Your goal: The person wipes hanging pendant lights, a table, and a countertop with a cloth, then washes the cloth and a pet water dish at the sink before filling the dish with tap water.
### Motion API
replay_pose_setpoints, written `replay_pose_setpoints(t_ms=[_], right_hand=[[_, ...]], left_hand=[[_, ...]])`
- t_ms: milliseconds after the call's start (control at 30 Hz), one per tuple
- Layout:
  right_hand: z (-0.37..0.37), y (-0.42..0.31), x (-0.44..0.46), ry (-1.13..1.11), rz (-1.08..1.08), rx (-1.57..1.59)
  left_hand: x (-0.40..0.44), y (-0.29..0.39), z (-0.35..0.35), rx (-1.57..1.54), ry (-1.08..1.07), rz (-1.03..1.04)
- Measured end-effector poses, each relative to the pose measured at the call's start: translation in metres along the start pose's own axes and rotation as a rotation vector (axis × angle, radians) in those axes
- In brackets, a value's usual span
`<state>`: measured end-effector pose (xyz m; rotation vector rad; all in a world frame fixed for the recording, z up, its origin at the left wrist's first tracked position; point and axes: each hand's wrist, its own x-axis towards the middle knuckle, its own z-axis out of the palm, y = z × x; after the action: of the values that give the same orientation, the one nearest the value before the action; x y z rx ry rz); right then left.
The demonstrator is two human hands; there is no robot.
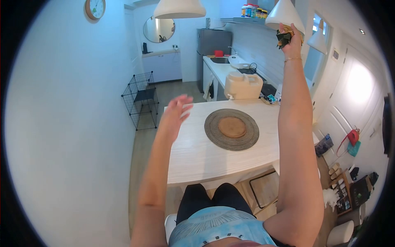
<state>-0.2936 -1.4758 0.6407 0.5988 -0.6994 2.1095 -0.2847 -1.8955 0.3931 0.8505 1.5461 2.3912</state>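
My right hand [292,41] is raised high at the full reach of the arm, closed round a crumpled dark green and yellowish piece [284,39] that looks like cloth. It is at the lower rim of a white cone-shaped pendant lamp [284,14]; whether it touches the shade I cannot tell. Slightly blurred, my left hand [177,110] hangs in the air over the table's left edge with fingers apart and nothing in it. Below, on the pale wooden table [193,160], lies a round woven placemat [212,129] with a smaller brown round mat [232,126] on it.
Two more pendant lamps [180,9] hang nearby. A beige water container [243,85] stands at the table's far end. Left of the table is a black wire rack [140,99]; a counter with a sink [220,60] lies beyond. Stools [263,189] sit under the near edge.
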Motion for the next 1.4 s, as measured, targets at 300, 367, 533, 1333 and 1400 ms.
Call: replay_pose_setpoints(t_ms=[300, 367, 533, 1333, 1400], right_hand=[[-0.008, 0.0, 0.003, -0.053, 0.026, -0.072], [-0.009, 0.002, -0.001, -0.049, -0.008, -0.074], [-0.019, 0.006, 0.004, -0.029, 0.005, -0.067], [0.102, 0.115, -0.096, -0.436, -0.02, -0.975], [0.119, 0.12, -0.11, -0.605, -0.118, -1.056]], left_hand=[[0.081, 0.075, 0.048, -0.101, -0.084, 0.122], [0.085, 0.078, 0.051, -0.115, -0.112, 0.129], [0.099, 0.087, 0.064, -0.09, -0.095, 0.134], [0.166, 0.137, 0.032, -0.343, 0.189, 0.215], [0.175, 0.144, 0.024, -0.387, 0.188, 0.226]])
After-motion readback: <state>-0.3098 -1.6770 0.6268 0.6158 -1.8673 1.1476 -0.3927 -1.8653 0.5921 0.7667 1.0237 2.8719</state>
